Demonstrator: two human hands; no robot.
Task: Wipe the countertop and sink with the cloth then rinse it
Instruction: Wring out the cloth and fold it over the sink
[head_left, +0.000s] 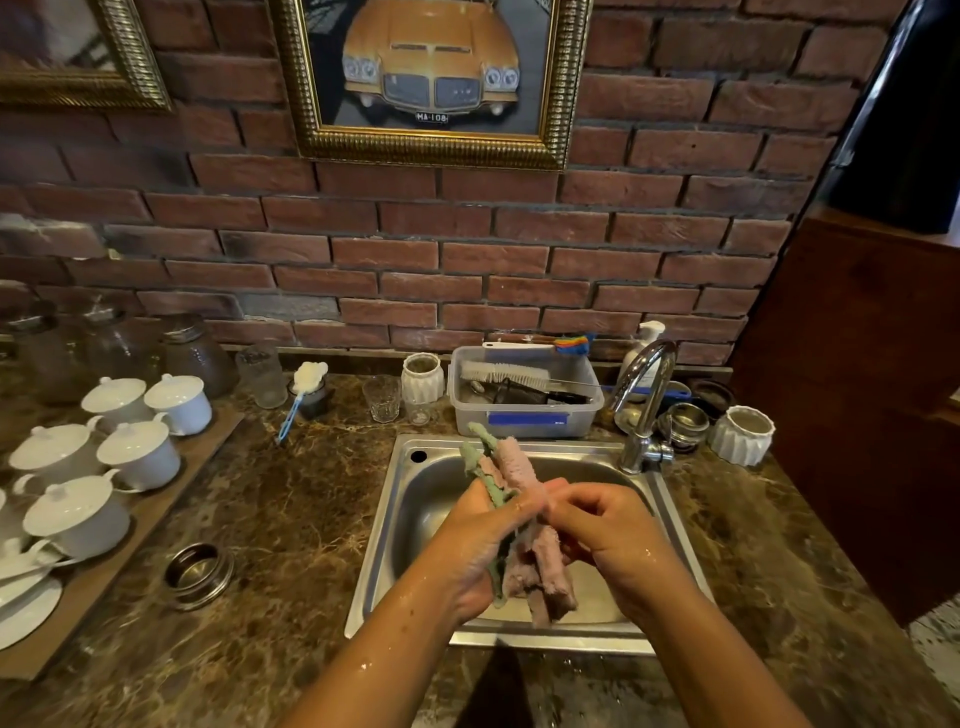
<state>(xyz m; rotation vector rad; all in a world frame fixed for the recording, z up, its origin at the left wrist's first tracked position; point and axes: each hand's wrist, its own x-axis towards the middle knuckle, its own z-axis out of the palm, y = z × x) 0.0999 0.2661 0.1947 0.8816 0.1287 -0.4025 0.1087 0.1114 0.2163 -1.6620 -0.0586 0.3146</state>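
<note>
One head-worn view looks forward and down, close over the sink (395, 525) (brick wall (467, 270) straight ahead).

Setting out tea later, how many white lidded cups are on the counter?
5, on the board at left: two at the back, two in the middle, one nearest. More may sit beyond the left edge.

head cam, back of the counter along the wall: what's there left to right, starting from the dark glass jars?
Dark glass jars → clear ribbed glass → small tumbler → white ribbed jar → plastic tub holding a bottle brush → faucet → white ribbed cup.
</note>
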